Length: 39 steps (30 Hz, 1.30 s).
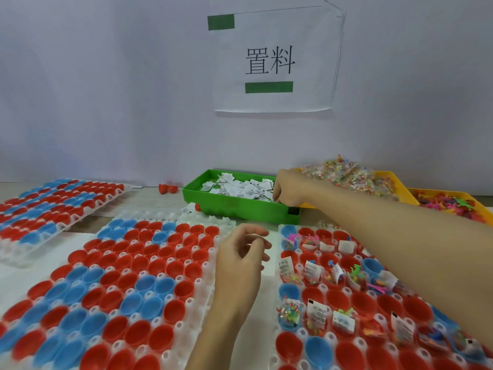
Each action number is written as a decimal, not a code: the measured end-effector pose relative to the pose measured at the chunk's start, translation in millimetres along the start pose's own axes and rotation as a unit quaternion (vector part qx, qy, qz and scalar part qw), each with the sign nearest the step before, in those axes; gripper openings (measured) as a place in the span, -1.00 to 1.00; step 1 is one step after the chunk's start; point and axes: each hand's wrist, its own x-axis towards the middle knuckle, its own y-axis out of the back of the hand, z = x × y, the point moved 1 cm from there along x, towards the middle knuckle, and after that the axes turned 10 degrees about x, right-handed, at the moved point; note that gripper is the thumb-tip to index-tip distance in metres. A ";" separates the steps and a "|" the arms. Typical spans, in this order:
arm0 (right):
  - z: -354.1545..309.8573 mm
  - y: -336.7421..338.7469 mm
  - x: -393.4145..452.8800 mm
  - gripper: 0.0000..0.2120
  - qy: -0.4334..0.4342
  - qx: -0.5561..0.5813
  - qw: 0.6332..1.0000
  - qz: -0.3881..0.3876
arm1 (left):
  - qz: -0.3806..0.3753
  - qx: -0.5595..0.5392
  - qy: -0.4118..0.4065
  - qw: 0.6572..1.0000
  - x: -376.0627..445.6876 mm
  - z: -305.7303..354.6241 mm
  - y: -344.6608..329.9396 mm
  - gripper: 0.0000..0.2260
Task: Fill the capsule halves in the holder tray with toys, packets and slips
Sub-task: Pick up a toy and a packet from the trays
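Over the gap between the empty tray point(112, 276) and the part-filled holder tray point(330, 340), the left hand point(240, 260) hovers loosely curled and empty, while the right hand point(286, 189), fingers bunched in the green bin point(240, 209), likely risks pinching several slips point(240, 189) at once

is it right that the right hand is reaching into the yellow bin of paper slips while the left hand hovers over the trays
Not quite: in the head view the right hand reaches into the green bin of paper slips, not a yellow one. The left hand does hover over the trays.
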 end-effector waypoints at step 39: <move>4.0 21.9 -215.3 -0.64 0.031 0.379 0.925 0.014 | -0.111 -0.171 0.014 0.979 -16.1 20.3 -20.5 -0.76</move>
